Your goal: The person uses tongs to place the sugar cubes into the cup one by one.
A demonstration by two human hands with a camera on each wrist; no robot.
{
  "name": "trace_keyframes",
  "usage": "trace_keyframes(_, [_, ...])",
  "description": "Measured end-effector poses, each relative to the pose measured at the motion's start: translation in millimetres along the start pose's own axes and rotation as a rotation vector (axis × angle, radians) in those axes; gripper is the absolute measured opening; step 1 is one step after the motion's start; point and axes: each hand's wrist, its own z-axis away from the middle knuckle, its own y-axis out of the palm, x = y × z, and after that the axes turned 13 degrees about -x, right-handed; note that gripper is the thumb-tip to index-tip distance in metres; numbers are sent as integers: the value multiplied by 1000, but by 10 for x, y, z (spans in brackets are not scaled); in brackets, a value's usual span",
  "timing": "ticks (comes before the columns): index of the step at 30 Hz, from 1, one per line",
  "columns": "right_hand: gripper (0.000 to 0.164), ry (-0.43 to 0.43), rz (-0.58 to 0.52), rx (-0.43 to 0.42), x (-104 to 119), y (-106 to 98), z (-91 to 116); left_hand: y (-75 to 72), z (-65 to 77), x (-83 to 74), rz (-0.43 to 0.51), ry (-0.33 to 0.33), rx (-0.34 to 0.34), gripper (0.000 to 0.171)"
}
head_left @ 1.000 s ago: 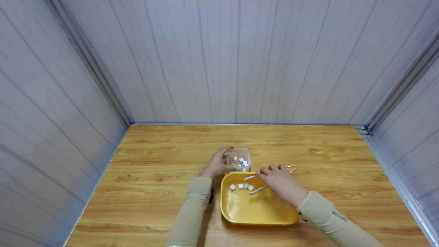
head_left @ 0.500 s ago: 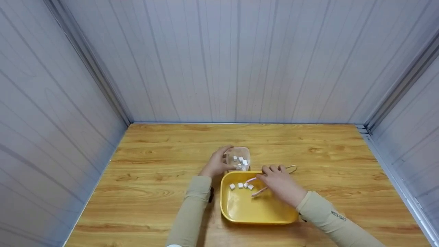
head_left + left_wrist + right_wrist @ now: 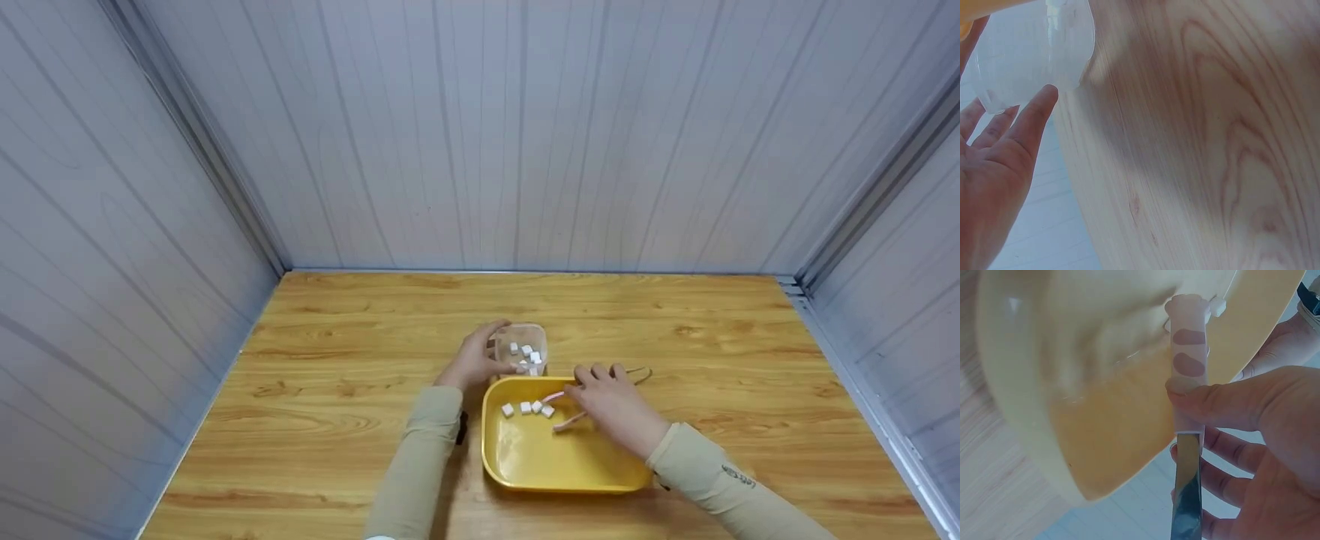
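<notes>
My left hand holds a small clear plastic container by its left side, thumb on the near side and fingers at the far side. Several white cubes lie inside it. Between the thumb and fingers of my right hand is a pair of metal tongs with pale pink paw-like tips. The tongs' arms are spread apart over a yellow basin. Several white cubes lie on the basin floor towards its far left. One tong tip is right at the cubes; the other is nearer the basin's middle.
The container stands just behind the basin's far left rim on a wood-grain table. Pale panel walls rise behind the table and on both sides.
My right hand has shifted the tongs slightly right and nearer, and the far tip now meets the cubes. My left hand and the container have stayed in place.
</notes>
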Motion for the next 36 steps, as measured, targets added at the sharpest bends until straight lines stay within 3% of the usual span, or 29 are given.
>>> trace_keyframes(12, [36,17,-21,10,19,23,-28,-4,0,7,7,-28,-4,81])
trace_keyframes(24, [30,-5,20,-26,35,19,-26,-21,8,-8,-59,8,7,80])
trace_keyframes(36, [24,-15,30,4,35,20,-22,-13,6,-20,-42,1,5,81])
